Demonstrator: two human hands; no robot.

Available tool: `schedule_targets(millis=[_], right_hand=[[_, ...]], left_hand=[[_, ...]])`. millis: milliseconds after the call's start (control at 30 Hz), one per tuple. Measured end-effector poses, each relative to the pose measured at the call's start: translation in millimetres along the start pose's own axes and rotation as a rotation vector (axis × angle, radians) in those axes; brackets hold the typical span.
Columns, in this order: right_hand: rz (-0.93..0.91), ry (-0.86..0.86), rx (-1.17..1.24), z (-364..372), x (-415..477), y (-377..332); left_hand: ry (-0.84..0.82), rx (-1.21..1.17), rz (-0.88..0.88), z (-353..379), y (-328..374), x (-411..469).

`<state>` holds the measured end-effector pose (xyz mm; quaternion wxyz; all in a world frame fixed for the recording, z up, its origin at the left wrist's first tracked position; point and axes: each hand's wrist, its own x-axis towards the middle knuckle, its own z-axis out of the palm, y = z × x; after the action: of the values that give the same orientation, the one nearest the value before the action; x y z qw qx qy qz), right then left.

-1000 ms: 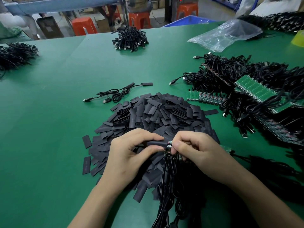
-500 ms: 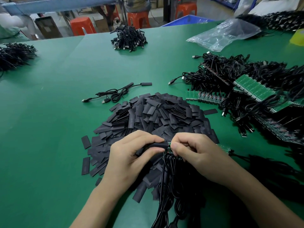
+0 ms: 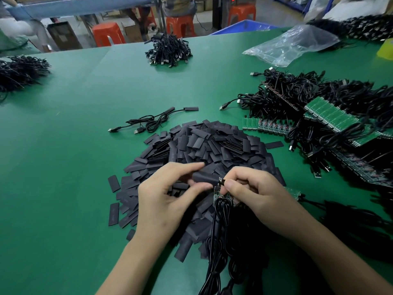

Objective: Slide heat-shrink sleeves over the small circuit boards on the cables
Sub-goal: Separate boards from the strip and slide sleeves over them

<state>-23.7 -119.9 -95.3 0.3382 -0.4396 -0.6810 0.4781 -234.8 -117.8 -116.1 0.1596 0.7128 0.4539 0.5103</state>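
A: Heat-shrink sleeve (image 3: 205, 178), where is it?
B: Over the pile of sleeves (image 3: 212, 145) on the green counter (image 3: 63, 167), pinched between the left hand (image 3: 163, 194) thumb and fingers (image 3: 187, 167), one end at the small circuit board (image 3: 218, 191).
A: The right hand (image 3: 255, 192)?
B: Its fingers are clamped on that board. Black cables (image 3: 219, 231) hang below it.

1. One head-worn view only, looking forward and down across the green table (image 3: 63, 167).
2. It sits close above the sleeve pile (image 3: 212, 143), which lies low and central.
3. Beyond the sleeve pile, orange stools (image 3: 108, 35) show past the table's far edge.
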Motion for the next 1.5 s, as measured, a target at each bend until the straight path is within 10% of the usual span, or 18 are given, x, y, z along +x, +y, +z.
schedule_targets(millis=[900,1300,1500], right_hand=[[0.063,0.042,0.124,6.2,0.2,2.6],[0.132,-0.066,0.247,-1.2,2.6,1.9],[0.169,-0.058,0.620,-12.6,3.6,8.5]], left_hand=[[0.092,0.007,0.019,6.2,1.9,-5.6],[0.163,-0.709,-0.561,12.7,7.2,-2.1],[0.094,-0.573,-0.444,11.8,8.6,-2.4]])
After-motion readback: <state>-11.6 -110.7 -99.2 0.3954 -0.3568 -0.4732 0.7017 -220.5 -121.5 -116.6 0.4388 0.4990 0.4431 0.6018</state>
